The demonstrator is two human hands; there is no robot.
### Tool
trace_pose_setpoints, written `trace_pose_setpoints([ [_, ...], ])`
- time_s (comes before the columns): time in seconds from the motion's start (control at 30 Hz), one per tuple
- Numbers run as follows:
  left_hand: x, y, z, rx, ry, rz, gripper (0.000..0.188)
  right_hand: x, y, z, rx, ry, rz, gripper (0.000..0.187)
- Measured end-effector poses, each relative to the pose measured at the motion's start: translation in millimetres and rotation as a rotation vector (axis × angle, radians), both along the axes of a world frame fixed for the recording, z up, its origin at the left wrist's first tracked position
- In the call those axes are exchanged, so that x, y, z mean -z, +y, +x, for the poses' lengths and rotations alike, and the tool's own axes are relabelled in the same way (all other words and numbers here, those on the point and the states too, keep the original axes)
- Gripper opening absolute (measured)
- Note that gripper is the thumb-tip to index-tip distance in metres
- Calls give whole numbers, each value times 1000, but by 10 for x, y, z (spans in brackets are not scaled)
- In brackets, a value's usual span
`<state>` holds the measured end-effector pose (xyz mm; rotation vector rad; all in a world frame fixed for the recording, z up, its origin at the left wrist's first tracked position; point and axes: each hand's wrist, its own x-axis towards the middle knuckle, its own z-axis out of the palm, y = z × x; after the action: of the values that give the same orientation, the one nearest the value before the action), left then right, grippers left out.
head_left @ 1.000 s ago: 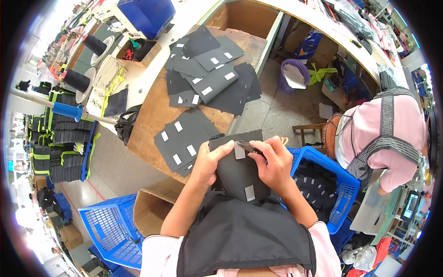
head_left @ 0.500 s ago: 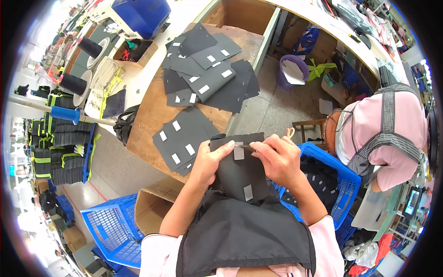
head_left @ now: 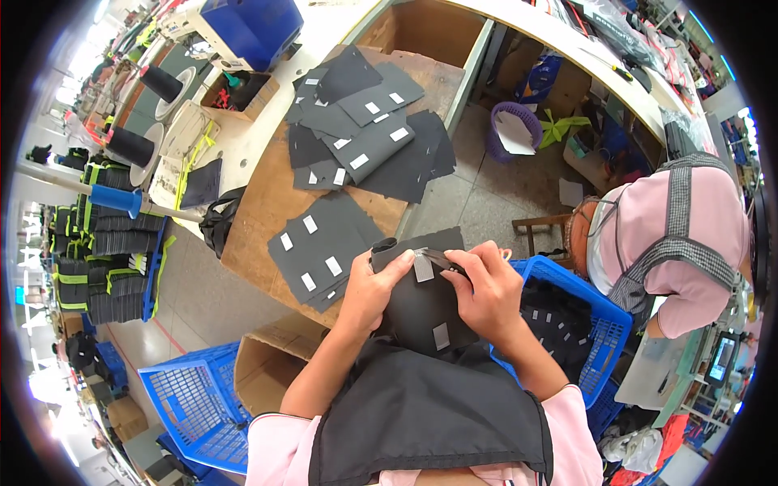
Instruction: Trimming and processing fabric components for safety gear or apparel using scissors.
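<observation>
A dark grey fabric panel [head_left: 413,308] with white rectangular patches is held up over my lap. My left hand [head_left: 371,283] is closed on its left edge, the thumb pressing beside the upper patch [head_left: 424,267]. My right hand [head_left: 490,287] grips small dark thread snips [head_left: 439,259]; their blades are slightly parted, with the tips at the top of that patch. Part of a yellowish loop shows behind the right fingers. The snips' handle is mostly hidden. Just beyond, a short stack of similar panels [head_left: 320,243] lies on the wooden table [head_left: 259,219].
A larger pile of dark panels [head_left: 365,121] covers the table's far part. Blue crates [head_left: 190,401] and a cardboard box [head_left: 271,364] stand at left; another blue crate [head_left: 604,324] holds dark pieces at right. A person in pink [head_left: 673,235] sits close on the right.
The snips' blades have spread apart and angle down more at the upper patch. My right hand has shifted slightly down and left; the panel tilts a little.
</observation>
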<state>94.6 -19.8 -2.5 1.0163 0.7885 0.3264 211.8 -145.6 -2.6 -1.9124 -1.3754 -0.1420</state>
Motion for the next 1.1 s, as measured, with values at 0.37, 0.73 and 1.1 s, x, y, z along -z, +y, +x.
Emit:
trace_pose_setpoints([
  [0.37,-9,23,33,-18,-85,-220,17,340,52,-229,-73,1868,273,24],
  [0.73,-21,-24,8,-117,-68,-166,18,13,-66,92,-22,568,139,28],
  [1.1,-56,-25,15,41,-44,-33,17,-11,-22,180,-100,140,58,31],
])
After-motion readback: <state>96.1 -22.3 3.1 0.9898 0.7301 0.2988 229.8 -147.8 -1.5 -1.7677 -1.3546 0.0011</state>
